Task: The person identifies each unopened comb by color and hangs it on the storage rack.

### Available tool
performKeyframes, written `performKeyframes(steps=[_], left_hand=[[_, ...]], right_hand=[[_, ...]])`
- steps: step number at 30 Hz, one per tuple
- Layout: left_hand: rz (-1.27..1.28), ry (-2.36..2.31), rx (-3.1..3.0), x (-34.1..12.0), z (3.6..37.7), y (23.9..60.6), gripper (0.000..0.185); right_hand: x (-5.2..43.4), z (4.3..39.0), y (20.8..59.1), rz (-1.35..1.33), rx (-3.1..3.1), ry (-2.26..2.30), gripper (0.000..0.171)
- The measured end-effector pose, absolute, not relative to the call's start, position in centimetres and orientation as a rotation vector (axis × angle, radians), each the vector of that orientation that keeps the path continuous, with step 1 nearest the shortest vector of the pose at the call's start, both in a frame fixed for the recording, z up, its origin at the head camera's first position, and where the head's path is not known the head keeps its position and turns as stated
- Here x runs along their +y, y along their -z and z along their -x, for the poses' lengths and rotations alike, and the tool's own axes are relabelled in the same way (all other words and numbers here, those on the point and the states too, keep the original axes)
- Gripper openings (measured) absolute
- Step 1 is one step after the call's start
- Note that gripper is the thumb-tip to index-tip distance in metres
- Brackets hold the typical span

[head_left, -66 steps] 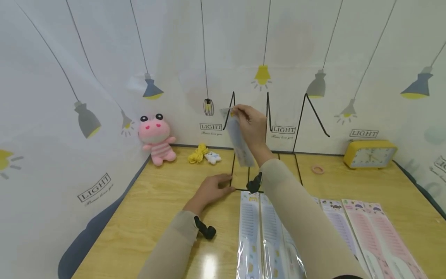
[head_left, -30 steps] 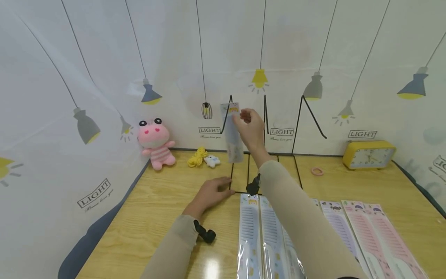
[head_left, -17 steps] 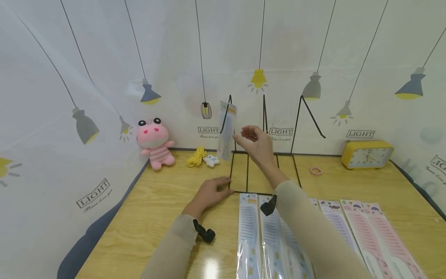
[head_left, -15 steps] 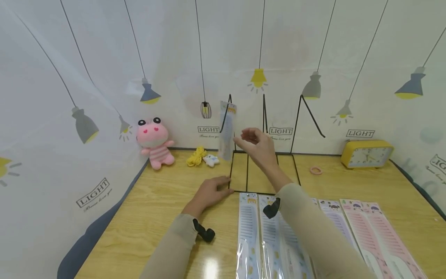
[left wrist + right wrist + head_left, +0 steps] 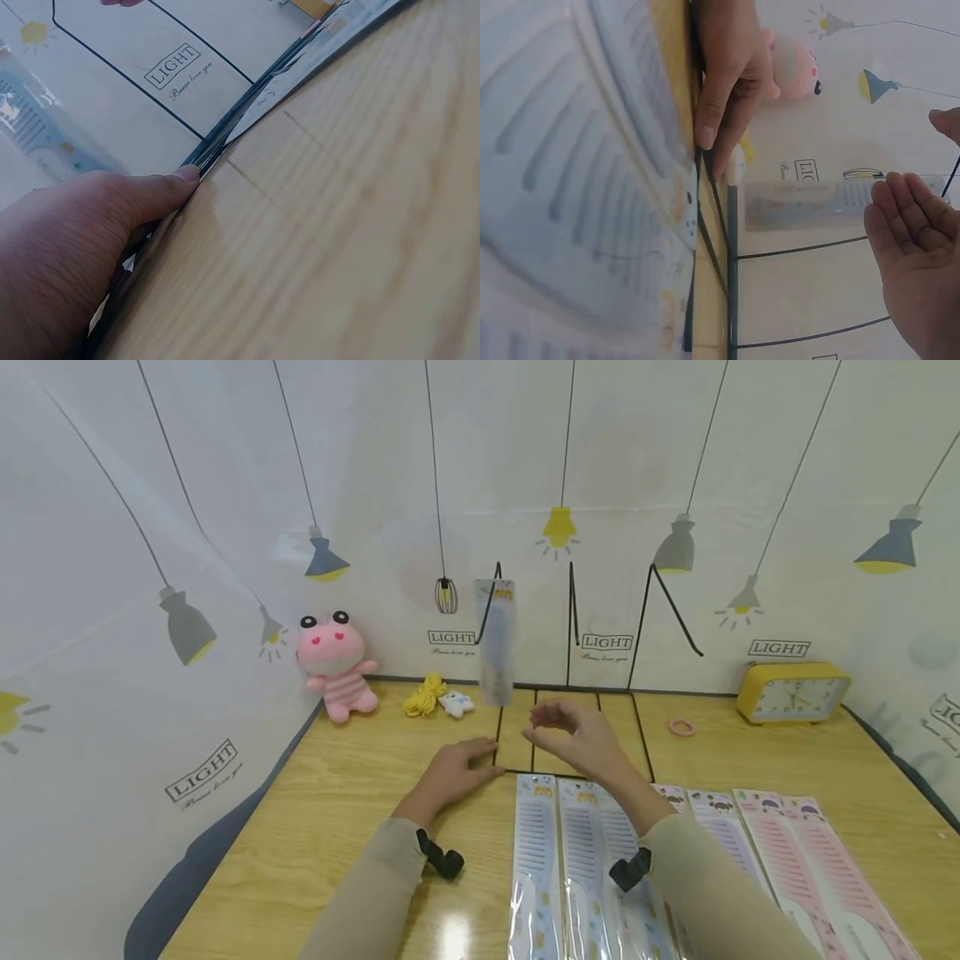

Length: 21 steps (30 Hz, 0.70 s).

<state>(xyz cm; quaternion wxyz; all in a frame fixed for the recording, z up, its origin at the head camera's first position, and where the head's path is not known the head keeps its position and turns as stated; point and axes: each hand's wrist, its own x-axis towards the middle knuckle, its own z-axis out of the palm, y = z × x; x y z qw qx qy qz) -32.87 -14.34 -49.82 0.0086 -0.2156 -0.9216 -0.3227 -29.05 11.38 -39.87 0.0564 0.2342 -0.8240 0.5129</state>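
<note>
A black wire display rack [image 5: 533, 753] with several raised hooks stands on the table. One packaged comb [image 5: 497, 652], bluish in a clear sleeve, hangs upright from its left hook. My left hand [image 5: 455, 772] rests at the front left corner of the base, thumb [image 5: 161, 196] extended along the front wire and fingers at the side wire. Lower than the hanging comb, my right hand [image 5: 581, 743] hovers over the base with loosely bent fingers, thumb apart, nothing held. Packaged combs lie side by side in front of the rack: blue combs [image 5: 535, 860], a purple comb [image 5: 727, 843] and pink combs [image 5: 787, 852].
Behind the rack is a cloth backdrop [image 5: 390, 468] printed with lamps. A pink plush toy [image 5: 337, 668], yellow cord [image 5: 425, 695] and a small white figure [image 5: 456, 703] stand left. On the right are a pink ring [image 5: 682, 727] and a yellow clock [image 5: 795, 692].
My right hand has brought the comb to the left hook, let go of it, and drawn back down and right. The comb now hangs there. My left hand stays at the rack's corner.
</note>
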Motion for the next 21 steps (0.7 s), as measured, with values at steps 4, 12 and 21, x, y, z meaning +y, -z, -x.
performKeyframes(steps=[4, 12, 21], left_hand=[[0.682, 1.004, -2.877, -14.2, 32.7, 49.9, 0.056], [0.664, 0.999, -2.884, -14.1, 32.5, 49.8, 0.057], [0.638, 1.019, -2.902, -14.0, 32.3, 49.1, 0.055]], right_hand=[[12.4, 28.5, 42.3, -0.812, -2.548, -1.524, 0.047], [13.8, 29.6, 46.4, -0.985, -2.611, -1.436, 0.048], [14.4, 30.0, 47.5, -1.064, -2.750, -0.937, 0.063]])
